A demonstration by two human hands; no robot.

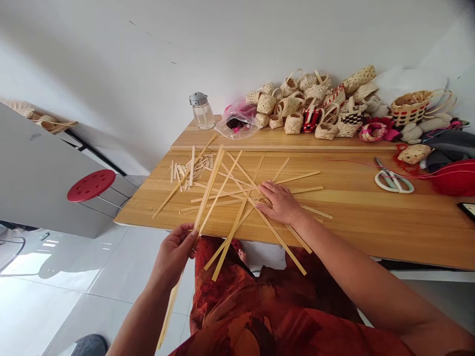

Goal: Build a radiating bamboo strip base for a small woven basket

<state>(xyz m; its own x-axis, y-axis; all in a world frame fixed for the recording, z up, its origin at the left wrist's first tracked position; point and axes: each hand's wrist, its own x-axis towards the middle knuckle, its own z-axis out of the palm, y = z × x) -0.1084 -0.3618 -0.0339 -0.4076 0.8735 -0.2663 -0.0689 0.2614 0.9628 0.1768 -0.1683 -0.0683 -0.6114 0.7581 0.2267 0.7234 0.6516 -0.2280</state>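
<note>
My left hand (176, 249) is closed in a pinch around flat bamboo strips (208, 190) at the table's front edge. Their upper part slants up over the table, while the lower ends hang below that hand towards the floor. On the wooden table, several more strips (243, 205) cross one another in a star-like layout, some ends jutting past the front edge. My right hand (280, 201) rests flat over the right side of the crossing, fingers stretched out and pressing on the strips. Its palm hides part of where they overlap.
Short offcuts (185, 173) lie at the left of the table (356, 222). A bottle (202, 111), a plastic bag (239, 126) and many small woven baskets (293, 122) line the back. Scissors (393, 179) and red yarn (454, 178) are at right; a red stool (91, 185) stands left.
</note>
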